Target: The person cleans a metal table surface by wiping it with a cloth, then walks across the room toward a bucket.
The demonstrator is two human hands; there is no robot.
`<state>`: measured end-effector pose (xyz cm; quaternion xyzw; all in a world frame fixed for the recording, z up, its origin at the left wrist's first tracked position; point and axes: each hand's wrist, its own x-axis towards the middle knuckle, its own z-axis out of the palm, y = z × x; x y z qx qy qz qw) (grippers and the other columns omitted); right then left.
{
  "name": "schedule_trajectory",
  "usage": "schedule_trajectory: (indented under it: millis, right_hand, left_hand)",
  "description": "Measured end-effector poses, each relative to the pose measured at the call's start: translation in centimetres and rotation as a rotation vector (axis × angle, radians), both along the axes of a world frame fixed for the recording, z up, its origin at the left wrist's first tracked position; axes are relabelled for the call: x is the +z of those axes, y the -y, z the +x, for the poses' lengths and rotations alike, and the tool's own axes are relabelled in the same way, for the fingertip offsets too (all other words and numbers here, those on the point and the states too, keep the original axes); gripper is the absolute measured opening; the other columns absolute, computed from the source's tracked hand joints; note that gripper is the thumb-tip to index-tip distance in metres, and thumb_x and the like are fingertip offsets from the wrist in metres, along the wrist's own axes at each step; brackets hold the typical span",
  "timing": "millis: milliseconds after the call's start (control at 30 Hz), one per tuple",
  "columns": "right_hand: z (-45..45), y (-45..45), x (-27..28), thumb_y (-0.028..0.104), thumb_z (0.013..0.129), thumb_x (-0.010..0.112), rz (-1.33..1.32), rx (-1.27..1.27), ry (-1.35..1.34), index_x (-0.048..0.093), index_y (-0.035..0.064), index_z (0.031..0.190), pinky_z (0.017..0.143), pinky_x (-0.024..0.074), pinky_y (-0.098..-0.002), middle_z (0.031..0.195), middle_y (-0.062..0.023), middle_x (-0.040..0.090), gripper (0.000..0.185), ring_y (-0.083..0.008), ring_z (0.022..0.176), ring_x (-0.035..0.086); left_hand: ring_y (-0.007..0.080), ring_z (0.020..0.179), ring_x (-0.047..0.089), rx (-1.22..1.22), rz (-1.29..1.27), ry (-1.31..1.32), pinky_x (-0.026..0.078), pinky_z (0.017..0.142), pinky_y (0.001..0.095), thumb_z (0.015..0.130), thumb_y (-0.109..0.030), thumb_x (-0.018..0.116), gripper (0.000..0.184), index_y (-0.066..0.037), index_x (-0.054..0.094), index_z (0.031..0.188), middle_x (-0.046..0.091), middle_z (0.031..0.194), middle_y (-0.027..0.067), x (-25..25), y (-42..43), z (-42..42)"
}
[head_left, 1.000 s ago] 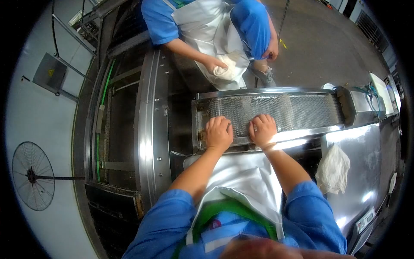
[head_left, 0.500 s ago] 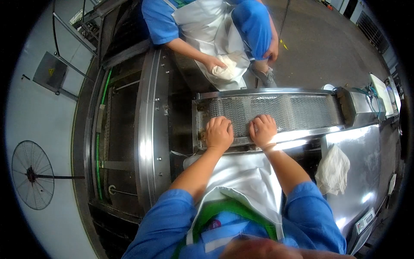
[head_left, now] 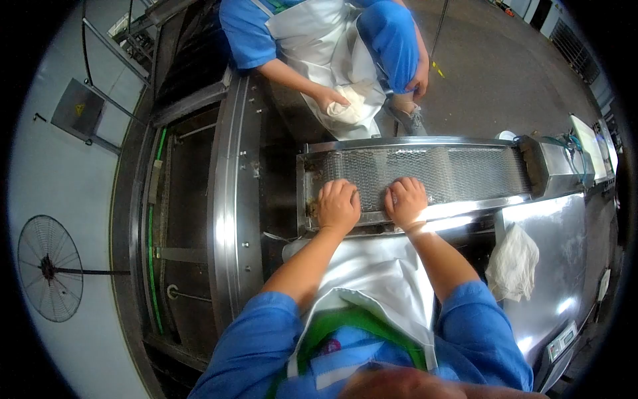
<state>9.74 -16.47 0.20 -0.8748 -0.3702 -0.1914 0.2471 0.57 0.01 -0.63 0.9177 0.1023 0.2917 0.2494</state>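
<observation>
My left hand (head_left: 339,205) rests on the near rim of a narrow metal mesh conveyor (head_left: 465,169), close to its left end. Its fingers are curled in, with knuckles up over the mesh. A short way to the right, my right hand (head_left: 406,203) lies on the same rim, fingers also bent inward. No object shows in either hand, though the palms are hidden. Across the conveyor sits a person in blue with a white apron (head_left: 312,40), one hand holding a bunched white cloth (head_left: 347,106).
A crumpled pale cloth (head_left: 513,263) lies on the steel table (head_left: 555,249) at right, near a digital scale (head_left: 558,349). To the left runs a larger machine with a steel rail (head_left: 226,219) and a dark panel (head_left: 189,86). A round fan (head_left: 50,268) stands by the wall.
In the larger machine at left, the dark panel and the framework below it have shifted toward me. Both my hands and the seated person stay in place.
</observation>
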Motion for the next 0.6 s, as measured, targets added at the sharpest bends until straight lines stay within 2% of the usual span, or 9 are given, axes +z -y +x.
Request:
schedule_trajectory:
  millis: [600]
  right_hand:
    - [-0.03, -0.09, -0.08, 0.018, 0.078, 0.065, 0.000, -0.008, 0.002, 0.061, 0.0072, 0.079, 0.082, 0.0429, -0.0400, 0.091, -0.0080, 0.059, 0.011, -0.0284, 0.092, 0.055]
  left_hand:
    - [0.0302, 0.099, 0.055, 0.014, 0.004, -0.010, 0.043, 0.087, 0.0427, 0.076, -0.013, 0.066, 0.013, -0.009, 0.065, 0.088, 0.061, 0.101, 0.0078, 0.18, -0.02, -0.09]
